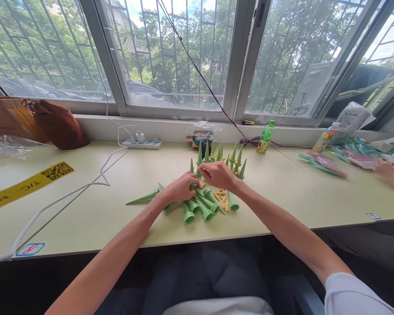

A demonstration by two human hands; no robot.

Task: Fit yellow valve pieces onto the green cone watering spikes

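A heap of green plastic cones [200, 208] lies on the pale table [101, 210] in front of me, mixed with small yellow pieces [220, 194]. More green cones [216, 155] stand upright just behind. My left hand [180, 187] is closed around a green cone at the top of the heap. My right hand [218, 174] is curled, its fingertips meeting the left hand's over the same spot; what it pinches is hidden.
A white power strip [142, 142] with its cable [52, 205], a brown bag [61, 124], a green bottle [265, 137] and yellow tape [26, 186] lie around. Another person's hand [392, 171] rests at right by teal and pink packets [328, 164].
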